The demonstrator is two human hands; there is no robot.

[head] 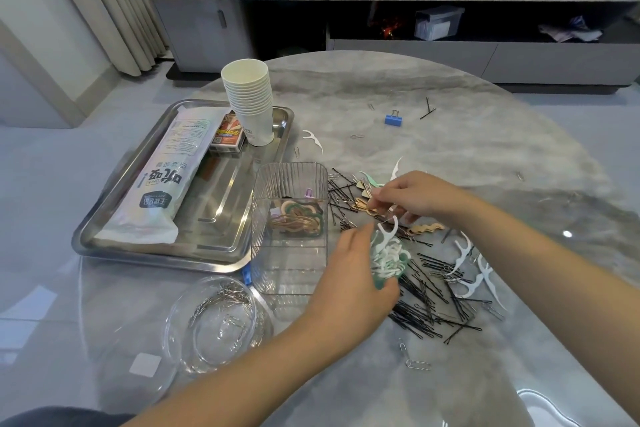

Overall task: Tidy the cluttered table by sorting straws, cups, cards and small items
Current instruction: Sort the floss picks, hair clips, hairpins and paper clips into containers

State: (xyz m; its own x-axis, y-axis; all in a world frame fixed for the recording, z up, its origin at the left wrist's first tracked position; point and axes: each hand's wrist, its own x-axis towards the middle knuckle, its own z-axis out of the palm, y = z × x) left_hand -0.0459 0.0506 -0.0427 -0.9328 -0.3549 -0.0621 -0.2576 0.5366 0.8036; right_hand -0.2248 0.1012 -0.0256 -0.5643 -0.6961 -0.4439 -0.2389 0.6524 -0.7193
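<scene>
Head view shows sorting well under way on the marble surface (450,135). Her left hand (353,274) has its grip clamped on a bunch of floss picks (389,262), kept as a store so each new pick joins the rest. Her right hand (412,196) pinches one small piece out of the hairpin pile (426,302), too small to name. Beside them the clear divided box (291,229) holds clips, the glass bowl (211,322) paper clips. Stacked cups (247,97) stand on the steel tray (166,253).
</scene>
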